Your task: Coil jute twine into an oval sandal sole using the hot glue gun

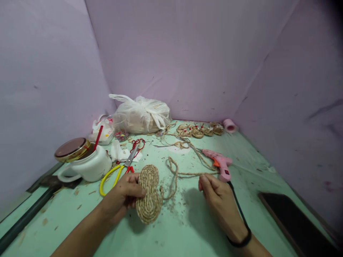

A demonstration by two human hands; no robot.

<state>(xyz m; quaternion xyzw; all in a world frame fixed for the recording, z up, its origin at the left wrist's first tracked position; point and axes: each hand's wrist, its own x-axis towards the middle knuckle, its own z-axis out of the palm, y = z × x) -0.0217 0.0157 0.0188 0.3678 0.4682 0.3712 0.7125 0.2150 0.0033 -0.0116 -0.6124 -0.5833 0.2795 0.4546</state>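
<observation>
My left hand (pixel 127 194) holds up a flat figure-eight piece of coiled straw rope (pixel 149 194), thumb on its face and fingers behind. The tail of the rope (pixel 175 175) leaves the coil's right side, loops on the table and runs right, passing just behind my right hand (pixel 218 200). That hand is closed, its fingers curled toward the palm; anything inside them is hidden. Beyond it lies a pink glue gun (pixel 218 160) with an orange trigger, its dark cord running beside my wrist. Yellow-handled scissors (pixel 122 169) lie past my left hand.
A white pot (pixel 92 166) with a tilted gold-rimmed lid (pixel 72 150) stands left, beside a hammer (pixel 40 196). At the back are a tied plastic bag (pixel 144 116), several finished straw pieces (pixel 198 130) and a pink roll (pixel 229 126). A phone (pixel 294 225) lies right.
</observation>
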